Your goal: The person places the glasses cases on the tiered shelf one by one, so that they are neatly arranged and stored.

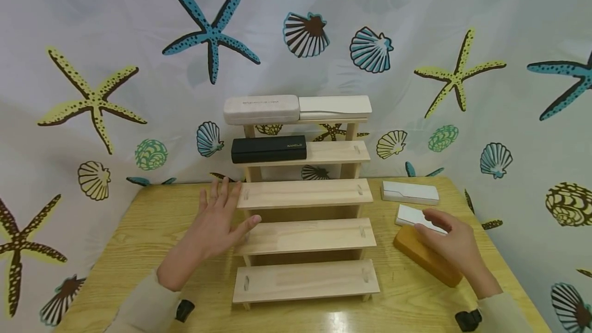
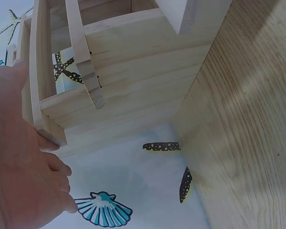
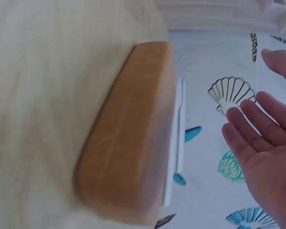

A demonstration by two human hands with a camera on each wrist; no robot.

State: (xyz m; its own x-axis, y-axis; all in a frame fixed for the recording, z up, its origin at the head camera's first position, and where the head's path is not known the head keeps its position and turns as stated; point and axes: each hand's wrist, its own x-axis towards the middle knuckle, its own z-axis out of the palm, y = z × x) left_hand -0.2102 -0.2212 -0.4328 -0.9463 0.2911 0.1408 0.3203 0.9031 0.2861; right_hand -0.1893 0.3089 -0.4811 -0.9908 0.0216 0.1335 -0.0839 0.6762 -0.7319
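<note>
touching wooden rack (image 1: 305, 238), centre frame, with spread-fingered left hand (image 1: 216, 220) | hovering over brown case (image 1: 422, 257), lower right, with loose, wide-fingered right hand (image 1: 455, 243), partly hiding white box (image 1: 411, 215) near longer white case (image 1: 410, 192)

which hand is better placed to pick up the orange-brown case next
Probably the right hand: it is empty and hovers right by the orange-brown case. The left hand is across the wooden stand, at its left edge.

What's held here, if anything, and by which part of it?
Nothing is held: the right hand is open, clear of the brown case; the left hand is spread against the rack.
</note>
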